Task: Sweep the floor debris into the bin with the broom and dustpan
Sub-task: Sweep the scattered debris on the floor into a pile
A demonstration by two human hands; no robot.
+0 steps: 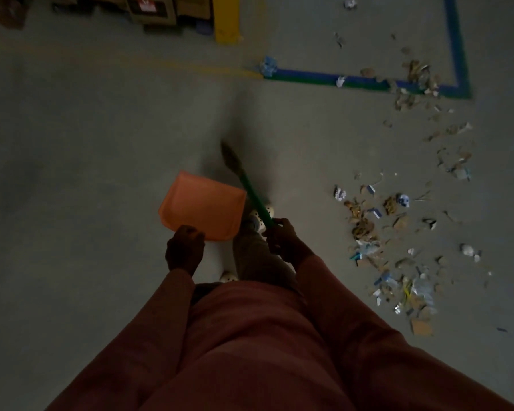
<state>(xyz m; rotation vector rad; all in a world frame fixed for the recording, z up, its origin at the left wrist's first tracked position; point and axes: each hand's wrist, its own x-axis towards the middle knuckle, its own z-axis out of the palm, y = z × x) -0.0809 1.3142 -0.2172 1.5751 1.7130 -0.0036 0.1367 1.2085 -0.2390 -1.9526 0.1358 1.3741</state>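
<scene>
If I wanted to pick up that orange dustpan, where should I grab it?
Probably at the narrow near edge of the dustpan, where the left hand already grips it. Come from the person's side: the wide lip points away, toward the floor ahead, and needs to stay free for scooping. The handle itself is hidden under the hand.

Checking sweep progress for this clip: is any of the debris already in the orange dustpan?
No. The orange dustpan in the left hand shows a bare surface, while the debris lies scattered on the floor off to its right.
</scene>
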